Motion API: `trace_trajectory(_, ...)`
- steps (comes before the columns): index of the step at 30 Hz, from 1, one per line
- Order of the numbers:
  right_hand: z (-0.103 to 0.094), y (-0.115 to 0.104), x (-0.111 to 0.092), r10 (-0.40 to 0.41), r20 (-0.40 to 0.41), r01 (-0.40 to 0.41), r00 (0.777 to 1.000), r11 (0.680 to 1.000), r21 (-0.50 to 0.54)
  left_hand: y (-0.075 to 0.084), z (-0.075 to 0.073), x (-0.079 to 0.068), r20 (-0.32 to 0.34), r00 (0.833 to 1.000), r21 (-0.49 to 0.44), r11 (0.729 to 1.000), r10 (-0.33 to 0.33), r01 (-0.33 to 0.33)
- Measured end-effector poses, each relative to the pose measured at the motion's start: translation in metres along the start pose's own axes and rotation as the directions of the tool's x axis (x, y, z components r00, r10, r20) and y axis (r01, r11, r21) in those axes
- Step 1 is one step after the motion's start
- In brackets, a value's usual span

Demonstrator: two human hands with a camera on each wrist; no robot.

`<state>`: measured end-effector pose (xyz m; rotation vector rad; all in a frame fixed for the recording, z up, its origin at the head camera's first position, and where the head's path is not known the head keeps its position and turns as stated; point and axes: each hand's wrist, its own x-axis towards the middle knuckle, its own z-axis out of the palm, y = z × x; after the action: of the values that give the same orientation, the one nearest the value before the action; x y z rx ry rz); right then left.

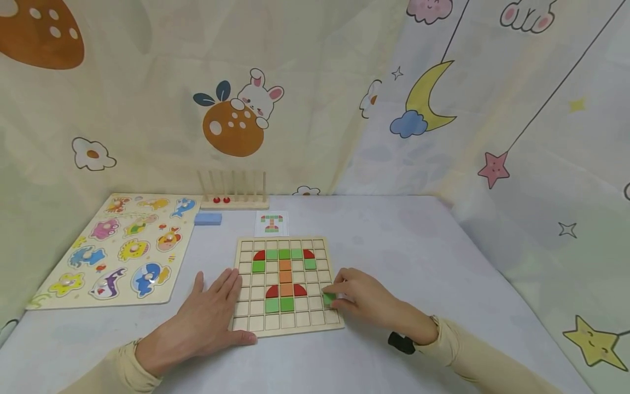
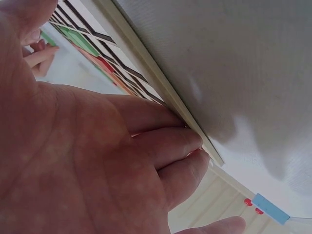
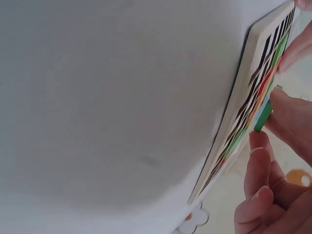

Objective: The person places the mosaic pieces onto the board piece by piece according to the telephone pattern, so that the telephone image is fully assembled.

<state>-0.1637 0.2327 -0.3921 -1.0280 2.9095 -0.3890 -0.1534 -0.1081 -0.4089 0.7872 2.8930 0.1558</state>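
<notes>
A square wooden grid board (image 1: 315, 318) lies on the table with green, red and orange tiles in its cells, forming a T-like figure. My left hand (image 1: 209, 314) lies along the board's left edge, fingers fairly straight and fingertips at the rim; the thumb reaches the front left corner. Over the right-hand columns, my right hand (image 1: 366, 295) pinches a green tile (image 1: 329, 299) between thumb and fingers. In the right wrist view this green tile (image 3: 263, 116) is tilted and held above the board's surface.
A pattern card (image 1: 272, 224) with a matching figure lies behind the board. Further back are a blue block (image 1: 208, 219) and a wooden peg rack (image 1: 235, 206) with red beads. A sea-animal knob puzzle (image 1: 115, 273) lies at the left. Printed cloth hangs behind the table.
</notes>
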Motion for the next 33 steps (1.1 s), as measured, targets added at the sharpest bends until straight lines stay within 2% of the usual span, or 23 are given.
trace_trajectory(4, 0.004, -0.013, 0.013, -0.041, 0.024, 0.041, 0.999, 0.999, 0.014, 0.0, 0.001, 0.0, -0.009, 1.0, 0.007, 1.0, 0.003, -0.003)
trace_trajectory(9, 0.011, -0.022, 0.025, -0.092, 0.004, 0.092, 0.996, 0.996, 0.007, 0.0, 0.001, 0.001, 0.002, 1.0, 0.0, 1.0, -0.001, 0.001)
trace_trajectory(18, 0.017, -0.028, 0.035, -0.125, -0.005, 0.125, 0.992, 0.992, -0.017, 0.0, 0.0, 0.002, 0.021, 1.0, -0.005, 1.0, -0.006, 0.006)
trace_trajectory(27, 0.015, -0.032, 0.042, -0.088, 0.033, 0.086, 0.996, 0.995, 0.048, 0.0, 0.0, 0.001, 0.014, 1.0, 0.008, 1.0, 0.002, -0.002)
trace_trajectory(33, 0.016, -0.031, 0.043, -0.095, 0.022, 0.093, 0.995, 0.994, 0.059, 0.0, -0.001, 0.001, 0.019, 1.0, 0.01, 1.0, 0.001, -0.001)
